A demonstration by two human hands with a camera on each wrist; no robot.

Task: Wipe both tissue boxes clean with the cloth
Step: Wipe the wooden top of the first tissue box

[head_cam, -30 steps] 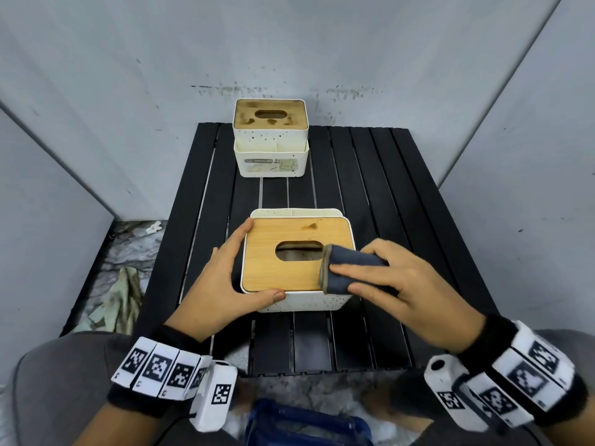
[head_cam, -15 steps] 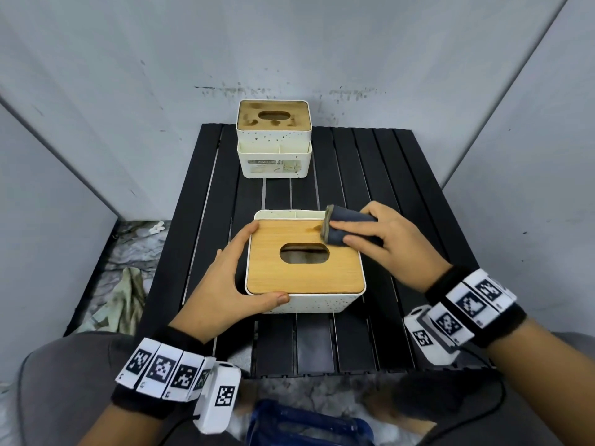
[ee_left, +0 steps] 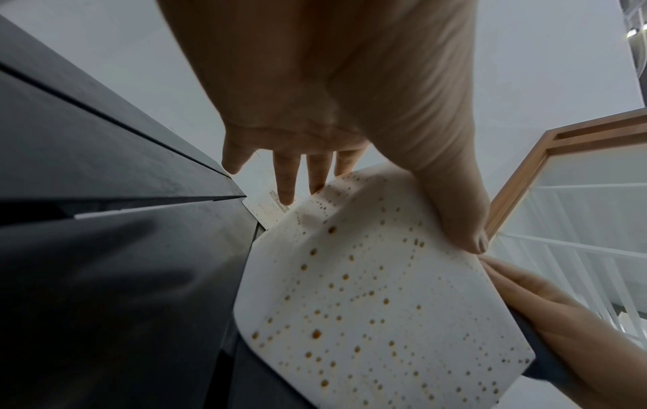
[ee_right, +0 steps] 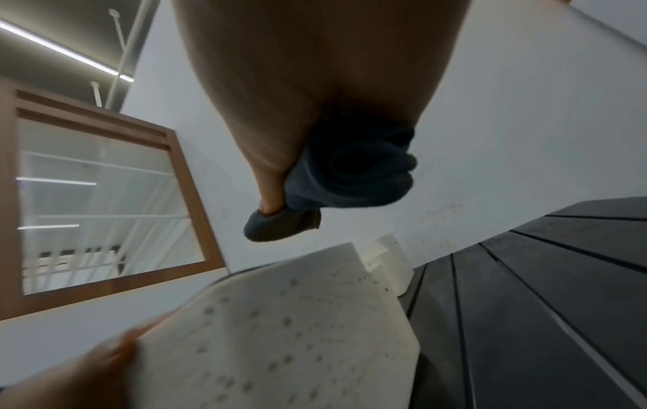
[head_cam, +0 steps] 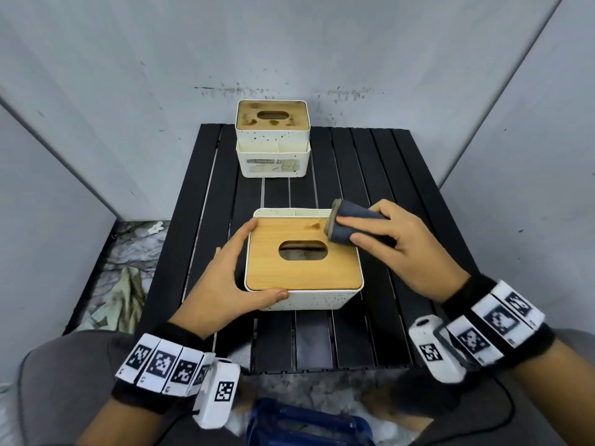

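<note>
Sweeping from the near right part of the lid to its far right corner, the right hand (head_cam: 409, 249) has carried the folded cloth (head_cam: 349, 228) across the near tissue box (head_cam: 304, 262) within the last second. Its fingers (head_cam: 357, 222) lie over the roll and the thumb tucks beneath it, so the cloth is firmly held, with its frayed end just beside a small brown smear (head_cam: 314, 225) on the wooden lid (the last obvious mark there, as far as I can judge). The left hand (head_cam: 231, 284) has not shifted: fingers spread wide along the box's left wall, thumb pressed on the front edge, steadying without curling round anything.

Beyond the fingertips of both hands, at the back of the black slatted table (head_cam: 370, 175), the far tissue box (head_cam: 273, 141) stands untouched, its lid blotched dark. The near box's white walls, seen close from the left wrist, are dotted with rusty specks (ee_left: 350, 276).

So the lid of one box looks nearly done; its sides and the whole second box likely remain.
</note>
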